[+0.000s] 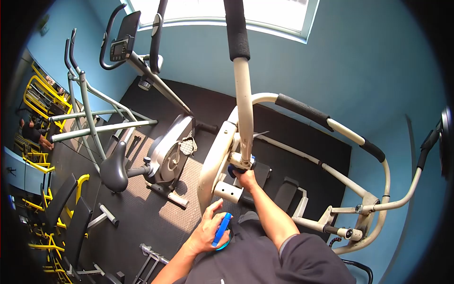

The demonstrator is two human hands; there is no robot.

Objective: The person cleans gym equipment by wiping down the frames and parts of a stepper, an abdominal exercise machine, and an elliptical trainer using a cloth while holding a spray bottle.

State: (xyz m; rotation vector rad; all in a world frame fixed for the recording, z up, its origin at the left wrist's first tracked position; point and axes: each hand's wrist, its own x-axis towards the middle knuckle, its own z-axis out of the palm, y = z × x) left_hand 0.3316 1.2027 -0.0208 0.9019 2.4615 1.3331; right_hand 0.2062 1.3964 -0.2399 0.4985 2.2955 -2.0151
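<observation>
My left hand (208, 233) is near the bottom centre, its fingers curled round a blue handle (221, 229); a bit of teal shows below it. My right hand (245, 179) reaches forward to the joint of a cream exercise machine (243, 94), at the lower end of its upright arm. Its fingers are closed round something dark and blue (232, 170) at that joint, mostly hidden by the hand. Between the hands, a short cream tube with two holes (229, 192) sticks out of the machine's frame.
An exercise bike with a black saddle (114, 168) stands to the left, beside a grey-green frame (90, 130). Yellow equipment (47, 102) lines the far left, where a person (33, 131) is seen. Curved padded bars (302, 111) extend right. A window (265, 14) is above.
</observation>
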